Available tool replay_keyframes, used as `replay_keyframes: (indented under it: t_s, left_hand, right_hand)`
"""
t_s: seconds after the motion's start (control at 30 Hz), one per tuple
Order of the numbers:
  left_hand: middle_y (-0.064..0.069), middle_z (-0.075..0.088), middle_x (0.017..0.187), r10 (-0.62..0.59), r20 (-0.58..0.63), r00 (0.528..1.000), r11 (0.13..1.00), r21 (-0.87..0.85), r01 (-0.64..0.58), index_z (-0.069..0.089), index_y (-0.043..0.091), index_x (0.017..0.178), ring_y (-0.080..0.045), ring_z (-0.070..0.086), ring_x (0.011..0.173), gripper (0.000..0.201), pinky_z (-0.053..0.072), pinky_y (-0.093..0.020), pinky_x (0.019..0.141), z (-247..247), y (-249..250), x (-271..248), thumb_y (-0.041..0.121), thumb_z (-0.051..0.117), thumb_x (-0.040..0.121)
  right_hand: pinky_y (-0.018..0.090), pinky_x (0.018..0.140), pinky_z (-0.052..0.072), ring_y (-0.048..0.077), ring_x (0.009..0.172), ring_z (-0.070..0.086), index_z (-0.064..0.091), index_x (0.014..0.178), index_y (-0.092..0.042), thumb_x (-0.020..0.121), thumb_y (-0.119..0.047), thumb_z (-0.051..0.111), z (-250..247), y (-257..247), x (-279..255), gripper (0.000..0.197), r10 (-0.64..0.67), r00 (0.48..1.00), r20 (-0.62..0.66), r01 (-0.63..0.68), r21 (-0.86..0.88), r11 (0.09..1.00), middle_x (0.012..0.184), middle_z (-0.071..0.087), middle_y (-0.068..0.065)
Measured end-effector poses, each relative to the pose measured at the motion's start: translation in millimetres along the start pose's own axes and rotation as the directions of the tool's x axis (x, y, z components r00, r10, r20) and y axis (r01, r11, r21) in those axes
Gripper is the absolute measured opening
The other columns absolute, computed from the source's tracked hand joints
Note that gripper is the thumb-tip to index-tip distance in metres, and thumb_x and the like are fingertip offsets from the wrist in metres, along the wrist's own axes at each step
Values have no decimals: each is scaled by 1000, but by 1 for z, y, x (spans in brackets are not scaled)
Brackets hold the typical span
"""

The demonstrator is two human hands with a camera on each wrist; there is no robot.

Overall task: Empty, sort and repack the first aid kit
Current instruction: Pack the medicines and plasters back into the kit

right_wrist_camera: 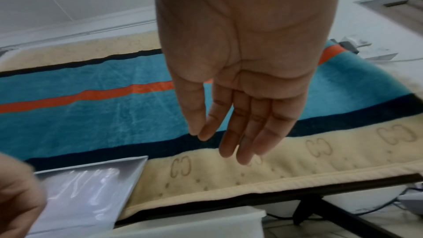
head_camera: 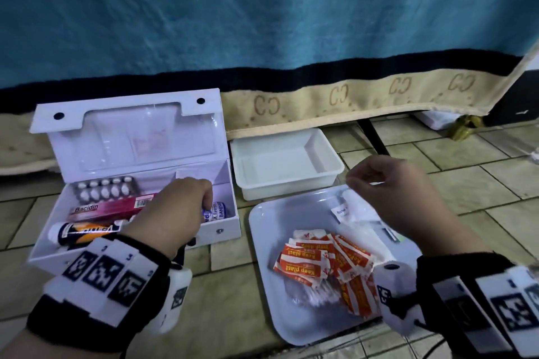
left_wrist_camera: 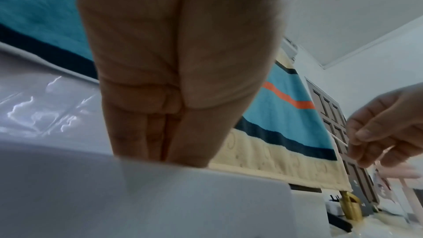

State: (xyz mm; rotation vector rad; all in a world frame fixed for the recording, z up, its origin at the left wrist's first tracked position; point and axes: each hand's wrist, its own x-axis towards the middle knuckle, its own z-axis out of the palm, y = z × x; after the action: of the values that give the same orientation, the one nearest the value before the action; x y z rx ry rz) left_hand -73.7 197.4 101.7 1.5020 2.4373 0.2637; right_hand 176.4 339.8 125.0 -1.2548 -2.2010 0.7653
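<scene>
The white first aid kit (head_camera: 224, 230) lies open on the floor at the left with its lid up. Inside are a pill blister (head_camera: 105, 188), a pink Bacidin box (head_camera: 110, 207), an orange and black tube (head_camera: 84, 232) and a bandage roll (head_camera: 218, 211). My left hand (head_camera: 204, 198) reaches into the kit and its fingers curl down onto the roll; the box wall (left_wrist_camera: 160, 196) hides the fingertips. My right hand (head_camera: 354, 181) hovers over the flat white tray (head_camera: 262, 242). Its thumb and forefinger (right_wrist_camera: 199, 135) meet, seemingly pinching a thin white stick (left_wrist_camera: 341, 141).
The tray holds a heap of orange plaster packets (head_camera: 318, 259), a bag of cotton buds and alcohol pads. An empty white bin (head_camera: 288, 166) stands behind it. A blue blanket (head_camera: 262, 23) hangs down just beyond. Tiled floor stretches to the right.
</scene>
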Motion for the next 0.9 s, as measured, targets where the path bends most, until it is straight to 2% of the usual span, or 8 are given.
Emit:
replay_keyframes:
  t_s: [0.1,0.2,0.33,0.43,0.53,0.63,0.83,0.9]
  left_hand:
    - [-2,56,90,23,31,999,1000,17,-23,51,24,77,-21,55,84,30,45,-31,72,0,-5,1,-6,50,80]
    - [0,55,93,37,74,997,996,82,-43,49,27,77,-19,55,89,31,40,-26,71,-1,-4,2,-3,49,83]
    - [-2,53,101,56,-33,998,994,91,-53,61,20,96,-21,54,101,8,39,-28,78,-11,16,0,17,59,89]
    - [0,53,104,127,-107,986,992,38,-123,62,19,99,-18,56,97,11,41,-29,78,-21,44,-3,24,59,89]
    - [3,52,105,213,-99,972,977,16,-213,60,21,98,-16,56,95,12,45,-30,82,-21,74,0,28,60,89]
    - [4,52,107,286,-35,958,958,47,-284,60,22,100,-16,54,99,15,43,-28,82,-10,100,5,31,58,89]
    - [2,54,108,402,82,912,912,56,-407,59,22,101,-15,53,93,17,44,-29,80,13,131,6,34,59,89]
    - [3,53,111,412,103,905,906,62,-419,58,24,104,-15,53,96,19,43,-28,81,19,134,5,36,58,89]
  right_hand:
    - [2,48,38,-15,53,54,66,73,-19,83,-14,66,-17,8,3,11,84,987,-136,-86,-5,996,66,63,-13]
    - [16,46,36,3,51,53,66,72,-19,83,-16,66,-33,18,1,11,160,968,-194,-169,-31,985,64,62,-8]
    - [17,52,34,6,63,53,67,80,-16,82,-17,69,-40,25,-3,2,216,972,-91,-228,-170,959,70,63,-4]
    - [20,57,36,15,78,56,69,92,-17,81,-23,71,-35,31,-9,13,270,963,23,-247,-337,909,89,67,1]
    - [23,73,42,15,93,60,67,105,-21,77,-34,74,-20,35,-17,32,311,933,180,-207,-438,875,103,67,-2]
    - [25,80,44,16,98,59,63,110,-23,74,-34,77,-1,42,-24,41,355,874,332,-171,-473,864,108,65,-2]
    - [25,67,37,23,93,58,62,103,-18,80,-12,63,8,53,-25,23,281,924,260,-145,-441,886,96,65,5]
    - [26,58,34,24,85,55,61,85,-17,82,-10,58,2,51,-22,8,276,934,228,-161,-421,892,82,60,3]
